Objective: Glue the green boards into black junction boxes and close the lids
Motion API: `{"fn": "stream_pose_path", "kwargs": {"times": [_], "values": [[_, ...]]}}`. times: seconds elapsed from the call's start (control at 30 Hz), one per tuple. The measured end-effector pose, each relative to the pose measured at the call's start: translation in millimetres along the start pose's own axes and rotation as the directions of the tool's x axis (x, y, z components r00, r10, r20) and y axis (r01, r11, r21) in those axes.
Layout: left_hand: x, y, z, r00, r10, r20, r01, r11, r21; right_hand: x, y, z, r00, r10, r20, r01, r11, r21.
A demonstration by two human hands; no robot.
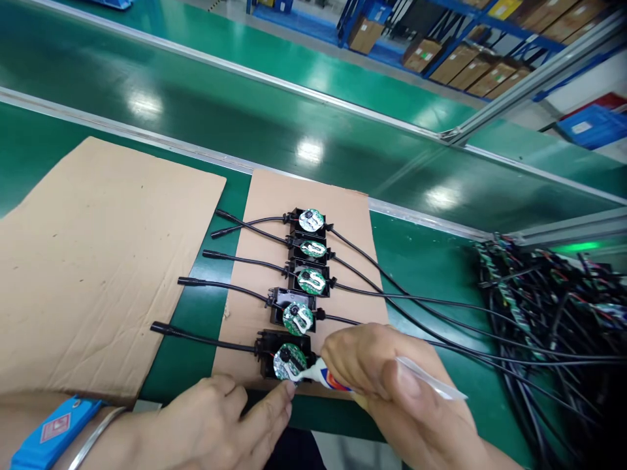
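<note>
My right hand (pixel 392 378) is closed around a white, red and blue glue tube (pixel 327 375). Its nozzle touches the nearest round circuit board (pixel 289 361), where a white bead of glue lies. Curled fingers of my left hand (pixel 230 418) press together at the near edge of that board; exactly how they grip it is partly hidden. The board rests over a black plastic box (pixel 267 343) with a cable at each end. Behind it, several similar boxes stand in a row, including one with a board (pixel 298 318) also bearing white glue.
Cardboard (pixel 343 196) lies under the row, and a larger sheet (pixel 108 261) lies to the left. Heaped black cables (pixel 548 326) with boards fill the right side of the green bench (pixel 411 261). A metal rail (pixel 421 219) runs along the bench's far edge.
</note>
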State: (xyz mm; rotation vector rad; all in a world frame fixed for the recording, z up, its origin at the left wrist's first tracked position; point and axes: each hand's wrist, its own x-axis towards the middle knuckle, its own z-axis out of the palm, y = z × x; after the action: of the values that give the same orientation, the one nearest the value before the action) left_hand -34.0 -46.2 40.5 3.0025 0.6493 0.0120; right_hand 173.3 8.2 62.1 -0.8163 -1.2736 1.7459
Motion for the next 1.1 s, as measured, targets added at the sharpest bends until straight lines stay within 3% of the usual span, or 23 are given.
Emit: {"fn": "stream_pose_path", "kwargs": {"times": [0.37, 0.63, 0.73, 0.87, 1.0, 1.1], "values": [[-2, 3, 2.0, 1.0, -0.004, -0.022, 0.004, 1.0, -0.025, 16, 5, 5, 0.999, -0.047, -0.004, 0.047, 0.998, 0.033], [-2, 4, 3.9, 1.0, -0.018, -0.01, 0.018, 0.999, -0.049, 2, -2, 0, 1.0, -0.023, -0.013, 0.022, 0.994, -0.108], [-2, 3, -0.2, 0.999, -0.03, -0.013, 0.029, 0.997, -0.073, -4, -9, 1, 1.0, -0.021, -0.023, 0.02, 0.999, -0.046], [-1, -2, -1.7, 0.998, 0.047, -0.052, -0.052, 0.995, -0.091, -6, -12, 2, 0.998, -0.048, -0.042, 0.05, 0.998, 0.039], [0, -5, -3.7, 0.997, 0.07, -0.011, -0.071, 0.996, -0.047, 4, -7, 0, 0.996, -0.083, -0.022, 0.085, 0.989, 0.119], [0, -4, -6.0, 0.997, 0.054, -0.048, -0.056, 0.998, -0.036, 18, 4, 2, 0.994, -0.107, -0.007, 0.107, 0.979, 0.171]]}}
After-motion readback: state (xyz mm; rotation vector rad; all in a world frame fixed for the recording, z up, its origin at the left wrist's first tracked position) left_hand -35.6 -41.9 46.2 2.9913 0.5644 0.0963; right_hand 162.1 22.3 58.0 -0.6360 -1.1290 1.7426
